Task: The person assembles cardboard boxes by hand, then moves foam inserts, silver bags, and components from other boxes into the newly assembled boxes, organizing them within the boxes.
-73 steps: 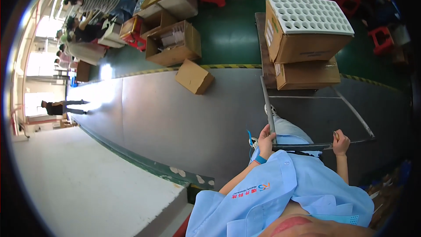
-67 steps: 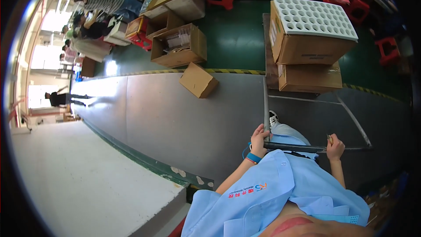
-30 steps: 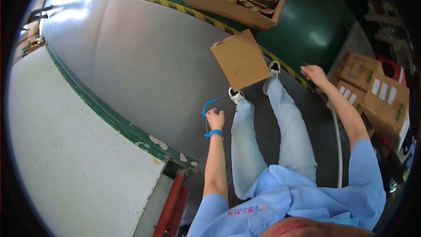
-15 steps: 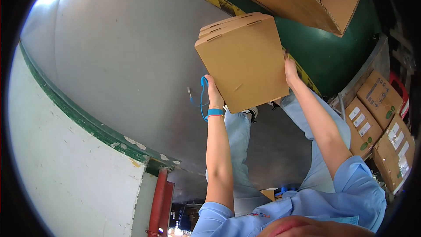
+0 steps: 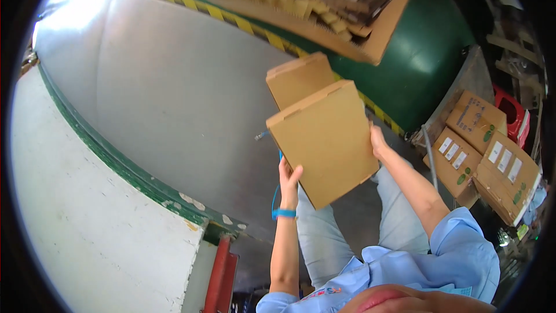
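Note:
Both my hands hold a flat brown cardboard box (image 5: 324, 145) tilted in front of my legs. My left hand (image 5: 289, 181) grips its left edge, thumb over the top face and the other fingers hidden beneath. A blue wrist strap (image 5: 283, 213) with a blue cord circles that wrist. Along the right edge, my right hand (image 5: 377, 142) is closed, its fingertips partly out of sight. A second flat cardboard box (image 5: 301, 78) sticks out past the far edge, partly covered by the first. I cannot tell what supports it.
Ahead stands a large open carton (image 5: 341, 40) with cardboard pieces inside. Yellow-black tape (image 5: 217, 14) divides grey floor from green. Several sealed cartons (image 5: 507, 168) are stacked at right, near a metal bar (image 5: 430, 156). A low white wall (image 5: 110, 197) and red pipe (image 5: 219, 278) lie left.
The held boxes have come lower and nearer my body. One has separated from the neat stack, now jutting out beyond the front one. The view has shifted, showing more of the large carton's inside.

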{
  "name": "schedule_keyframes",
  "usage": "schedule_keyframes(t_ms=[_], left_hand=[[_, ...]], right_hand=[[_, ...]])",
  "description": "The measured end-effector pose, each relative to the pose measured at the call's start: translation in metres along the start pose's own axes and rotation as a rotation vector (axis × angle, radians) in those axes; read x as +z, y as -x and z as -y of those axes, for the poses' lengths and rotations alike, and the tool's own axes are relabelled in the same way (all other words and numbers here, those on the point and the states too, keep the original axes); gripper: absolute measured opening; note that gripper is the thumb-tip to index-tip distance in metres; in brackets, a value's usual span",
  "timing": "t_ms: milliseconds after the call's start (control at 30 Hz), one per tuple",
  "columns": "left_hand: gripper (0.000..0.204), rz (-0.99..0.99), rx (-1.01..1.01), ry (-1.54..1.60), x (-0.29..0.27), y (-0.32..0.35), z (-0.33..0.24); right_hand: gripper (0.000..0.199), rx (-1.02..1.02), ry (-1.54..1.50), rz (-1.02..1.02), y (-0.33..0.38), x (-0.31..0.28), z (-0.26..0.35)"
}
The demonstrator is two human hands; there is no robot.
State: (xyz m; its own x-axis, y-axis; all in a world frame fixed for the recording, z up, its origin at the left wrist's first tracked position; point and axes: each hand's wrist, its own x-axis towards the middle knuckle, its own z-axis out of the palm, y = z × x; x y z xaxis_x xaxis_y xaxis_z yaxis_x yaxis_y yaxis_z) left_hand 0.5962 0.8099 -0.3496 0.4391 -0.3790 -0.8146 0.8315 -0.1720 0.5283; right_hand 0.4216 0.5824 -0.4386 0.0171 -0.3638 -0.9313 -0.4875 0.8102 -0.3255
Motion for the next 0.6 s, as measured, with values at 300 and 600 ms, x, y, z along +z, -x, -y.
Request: schedule_keyframes(t_ms=[300,600], left_hand=[[0.075,0.155,0.298,-0.352,0.173,0.205,-0.232],[0.065,0.163,0.435,-0.522,0.367,0.231,-0.344]], right_hand=[[0.061,-0.201,-0.168,0.241,0.227,-0.06,0.21],[0.056,-0.376,-0.227,0.352,0.229,-0.122,0.396]])
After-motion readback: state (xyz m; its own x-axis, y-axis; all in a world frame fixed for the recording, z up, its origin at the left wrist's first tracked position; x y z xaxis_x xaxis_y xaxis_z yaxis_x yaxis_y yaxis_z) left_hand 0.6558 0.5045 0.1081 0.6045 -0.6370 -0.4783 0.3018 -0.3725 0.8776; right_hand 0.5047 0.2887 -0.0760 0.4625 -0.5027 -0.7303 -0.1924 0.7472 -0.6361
